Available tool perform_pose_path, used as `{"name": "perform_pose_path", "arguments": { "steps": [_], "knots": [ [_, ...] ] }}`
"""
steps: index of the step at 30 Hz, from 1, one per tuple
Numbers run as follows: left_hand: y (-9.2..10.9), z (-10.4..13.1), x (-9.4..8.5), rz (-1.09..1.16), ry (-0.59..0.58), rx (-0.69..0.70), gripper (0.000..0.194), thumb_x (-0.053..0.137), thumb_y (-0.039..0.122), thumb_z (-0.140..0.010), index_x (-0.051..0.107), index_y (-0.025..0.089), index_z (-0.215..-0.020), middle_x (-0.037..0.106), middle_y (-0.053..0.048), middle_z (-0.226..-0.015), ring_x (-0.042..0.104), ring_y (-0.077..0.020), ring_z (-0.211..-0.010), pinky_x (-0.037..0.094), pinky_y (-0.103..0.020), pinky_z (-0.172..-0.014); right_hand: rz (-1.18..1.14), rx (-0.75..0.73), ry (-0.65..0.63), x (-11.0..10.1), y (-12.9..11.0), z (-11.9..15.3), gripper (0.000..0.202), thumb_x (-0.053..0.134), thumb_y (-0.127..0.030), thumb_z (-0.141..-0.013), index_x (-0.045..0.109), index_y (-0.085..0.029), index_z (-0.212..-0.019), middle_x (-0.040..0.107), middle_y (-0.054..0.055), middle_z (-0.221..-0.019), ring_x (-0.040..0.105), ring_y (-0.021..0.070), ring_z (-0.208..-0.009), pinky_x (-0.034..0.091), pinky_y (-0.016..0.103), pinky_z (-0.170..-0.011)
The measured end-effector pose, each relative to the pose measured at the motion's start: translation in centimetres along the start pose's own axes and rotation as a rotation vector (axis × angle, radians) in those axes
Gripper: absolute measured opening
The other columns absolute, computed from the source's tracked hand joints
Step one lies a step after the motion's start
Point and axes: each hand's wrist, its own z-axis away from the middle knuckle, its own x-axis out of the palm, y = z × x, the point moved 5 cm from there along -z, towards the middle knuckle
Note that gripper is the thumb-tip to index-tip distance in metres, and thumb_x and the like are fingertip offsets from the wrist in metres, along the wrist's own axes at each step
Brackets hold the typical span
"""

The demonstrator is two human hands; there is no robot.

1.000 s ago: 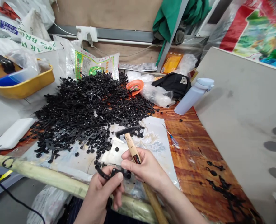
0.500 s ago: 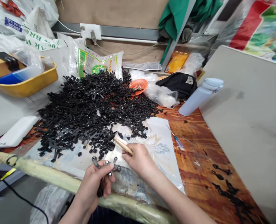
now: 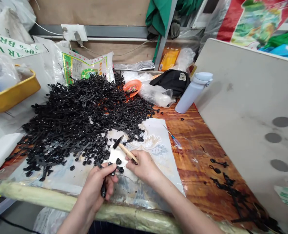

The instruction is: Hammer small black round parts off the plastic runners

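Note:
My right hand is wrapped round the pale wooden handle of a small hammer. Its dark head points away to the upper left, above a pale pad. In my left hand are several small black plastic pieces, pinched under the thumb and tucked in the curled fingers. Just past the left fingertips sit two round black knobs; whether they lie loose or join the held pieces I cannot tell. A big heap of black plastic pieces rises beyond both hands.
A patterned sheet covers the table's middle. To the right are a screwdriver, a pale blue bottle and more black pieces. Behind the heap stand an orange dish and a black pouch. A yellow bin is left.
The view has swung to the right. The hammer's head has turned and shows more clearly. At the left fingertips, grey-ended strips have given way to round black knobs.

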Motion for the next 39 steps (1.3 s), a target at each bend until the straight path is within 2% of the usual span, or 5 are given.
{"name": "perform_pose_path", "arguments": {
  "steps": [9, 19, 39],
  "knots": [
    [-0.04, -0.2, 0.57, 0.002, 0.001, 0.007, 0.032, 0.071, 0.034, -0.064, 0.053, 0.014, -0.047, 0.054, 0.001, -0.035, 0.036, -0.0052, -0.019, 0.024, -0.014, -0.02, -0.01, -0.022, 0.003, -0.03, -0.02, -0.13, 0.016, 0.06, -0.014, -0.068, 0.069, -0.018, -0.081, 0.06, -0.002, -0.062, 0.05, 0.0111, -0.056, 0.035, 0.02, -0.053],
    [-0.3, -0.37, 0.25, 0.086, -0.012, 0.001, 0.024, 0.071, 0.03, -0.066, 0.055, 0.014, -0.06, 0.061, 0.001, -0.044, 0.042, -0.0067, -0.024, 0.029, -0.014, -0.022, 0.011, -0.062, 0.022, -0.18, -0.08, -0.12, 0.016, 0.059, -0.015, -0.069, 0.069, -0.019, -0.081, 0.059, -0.002, -0.062, 0.05, 0.0116, -0.056, 0.034, 0.021, -0.053],
    [-0.18, -0.01, 0.81, 0.046, 0.005, 0.069, 0.031, 0.077, 0.034, -0.059, 0.052, 0.015, -0.056, 0.06, 0.001, -0.041, 0.042, -0.0062, -0.023, 0.028, -0.014, -0.022, 0.043, -0.092, 0.019, -0.11, -0.26, 0.06, 0.016, 0.058, -0.015, -0.071, 0.068, -0.019, -0.082, 0.061, -0.001, -0.064, 0.049, 0.0119, -0.056, 0.032, 0.021, -0.053]
  ]
}}
